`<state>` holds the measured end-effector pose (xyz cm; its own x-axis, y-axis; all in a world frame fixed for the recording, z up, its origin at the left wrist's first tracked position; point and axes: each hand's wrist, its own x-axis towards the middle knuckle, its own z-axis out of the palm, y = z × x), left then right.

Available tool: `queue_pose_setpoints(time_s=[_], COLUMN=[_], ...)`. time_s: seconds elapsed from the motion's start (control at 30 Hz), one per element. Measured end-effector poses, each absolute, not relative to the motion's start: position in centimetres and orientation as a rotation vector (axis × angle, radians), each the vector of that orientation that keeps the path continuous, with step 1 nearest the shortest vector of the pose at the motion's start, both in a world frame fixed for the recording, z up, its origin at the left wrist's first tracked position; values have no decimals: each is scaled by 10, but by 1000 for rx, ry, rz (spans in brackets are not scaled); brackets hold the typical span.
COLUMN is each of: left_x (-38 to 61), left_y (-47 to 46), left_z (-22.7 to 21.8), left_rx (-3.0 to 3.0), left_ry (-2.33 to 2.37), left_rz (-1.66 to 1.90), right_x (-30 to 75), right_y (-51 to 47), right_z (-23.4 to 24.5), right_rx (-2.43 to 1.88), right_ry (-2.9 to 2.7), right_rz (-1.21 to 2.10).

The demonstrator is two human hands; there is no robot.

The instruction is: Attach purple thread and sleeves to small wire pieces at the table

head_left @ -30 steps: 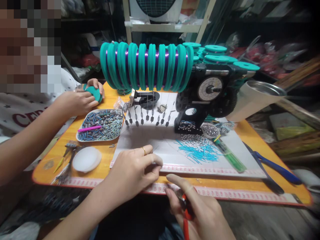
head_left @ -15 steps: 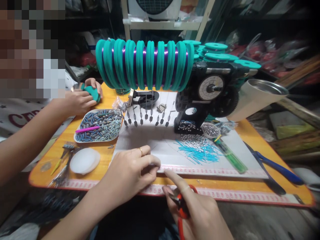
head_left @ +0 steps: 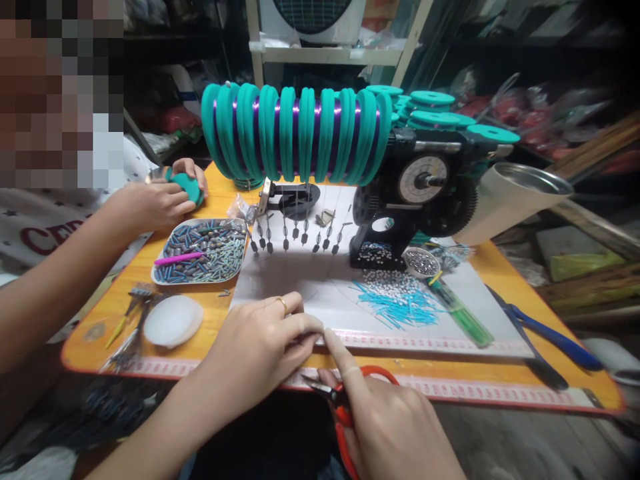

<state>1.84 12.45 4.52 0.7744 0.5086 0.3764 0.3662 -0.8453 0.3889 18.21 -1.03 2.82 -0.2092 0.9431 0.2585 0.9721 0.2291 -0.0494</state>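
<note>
My left hand (head_left: 270, 337), with a ring on one finger, is pinched closed at the board's front edge. What lies between its fingertips, if anything, is too small to make out. In my right hand (head_left: 387, 413) is a pair of red-handled scissors (head_left: 344, 417), blades pointing left. Its extended index finger touches or nearly touches the left fingertips. Beyond both hands, a row of green spools (head_left: 305, 133) wound with purple line hangs on a black winding machine (head_left: 395, 200). Small dark weights (head_left: 286, 244) dangle below on lines.
At left, a white tray (head_left: 200, 280) holds small metal pieces and a pink pen (head_left: 177, 258). Nearby lies a white lid (head_left: 173, 320). Blue tubes (head_left: 400, 307) and white beads lie right of centre, beside blue-handled pliers (head_left: 555, 337). A co-worker's hands (head_left: 165, 203) hold a green spool.
My right hand has moved slightly left and its index fingertip has met the left fingertips. The scissors have swung so their blades point further left. The view has shifted a little.
</note>
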Motion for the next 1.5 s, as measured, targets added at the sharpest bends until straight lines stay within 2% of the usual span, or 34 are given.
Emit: queue_pose_setpoints(time_s=[0.3,1.2,1.33,1.5], left_x=[-5,4,4,2], left_y=[129,122,117,94], left_z=[48,41,39,40], left_rx=[2566,2694,2626,2275], left_ry=[660,759,778,721], left_rz=[594,779,842,1081], right_x=[156,161,180,177], right_y=[5,3,-7,-27], right_z=[62,53,39,24], right_rx=[-1868,-1877,-1834,-1637], right_ry=[-2639,-2596,-2350,-1877], right_rz=[-535,-488,-166,791])
